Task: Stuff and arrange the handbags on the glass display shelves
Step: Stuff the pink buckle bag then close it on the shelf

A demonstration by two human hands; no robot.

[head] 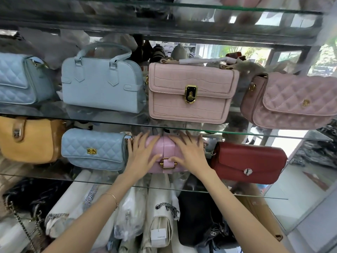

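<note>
On the middle shelf, the pink handbag is lying under left hand and right hand, each grip wide, pressing flat. Probably light, soft-sided; its ends are inviting hold. Red bag sitting at three o'clock.

Handbags on glass shelves

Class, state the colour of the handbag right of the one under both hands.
The handbag is dark red; best in the head view.

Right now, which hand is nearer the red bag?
Right. The right hand lies on the pink bag, on the side next to the red bag; the left hand lies on its far side.
</note>
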